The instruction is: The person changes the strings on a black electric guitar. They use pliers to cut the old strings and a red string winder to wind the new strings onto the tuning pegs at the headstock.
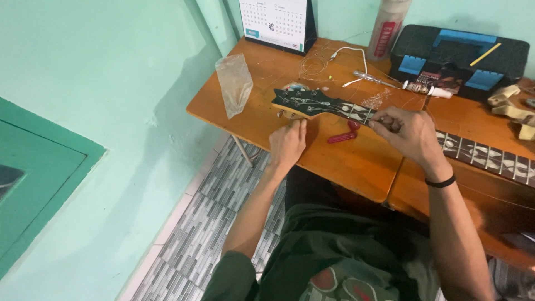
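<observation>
I see a plastic bag (234, 83) on the table (345, 161). My left hand (287, 144) pinches a tuner under the headstock (304, 102). A red tool (344, 134) lies between. My right hand (409, 132) grips the neck (485, 153), fingers curled.

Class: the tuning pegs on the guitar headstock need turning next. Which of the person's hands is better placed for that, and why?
Probably the left hand: it rests at the headstock, beside the pegs. The right hand is farther along, pinching at the neck.
</observation>
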